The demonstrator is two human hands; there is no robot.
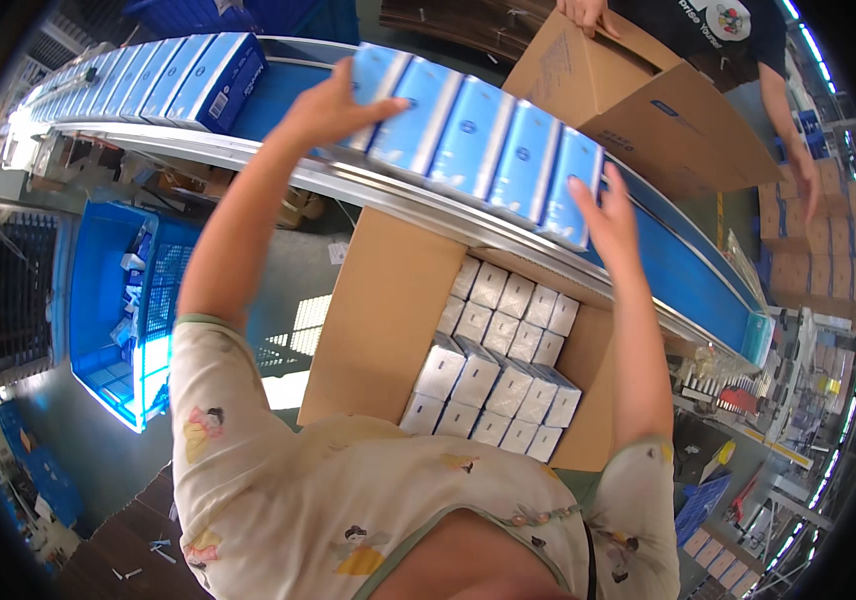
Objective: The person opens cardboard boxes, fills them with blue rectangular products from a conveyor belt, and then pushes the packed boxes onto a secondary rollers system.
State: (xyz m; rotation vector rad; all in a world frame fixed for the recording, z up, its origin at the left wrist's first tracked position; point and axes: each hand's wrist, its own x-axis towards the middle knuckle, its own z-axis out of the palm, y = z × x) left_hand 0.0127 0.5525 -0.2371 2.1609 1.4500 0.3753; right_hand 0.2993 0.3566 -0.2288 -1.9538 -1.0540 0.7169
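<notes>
Over the conveyor, a row of several blue-and-white tissue packs point(468, 135) is squeezed side by side between my two hands. My left hand point(336, 108) presses on the left end, its thumb reaching across the near face. At the other end, my right hand point(603, 210) grips the last pack, thumb on its near face. Whether the row rests on the belt or is lifted, I cannot tell. Below it, right before my body, stands an open cardboard box point(378, 310) holding stacked packs point(498, 370) with their white ends up.
The conveyor point(688, 270) crosses from upper left to lower right, with more packs point(193, 85) lined up at its left. Beyond it a person's hand point(588, 14) holds another carton point(638, 110). A blue basket point(108, 290) stands at left; stacked cartons point(816, 235) stand at far right.
</notes>
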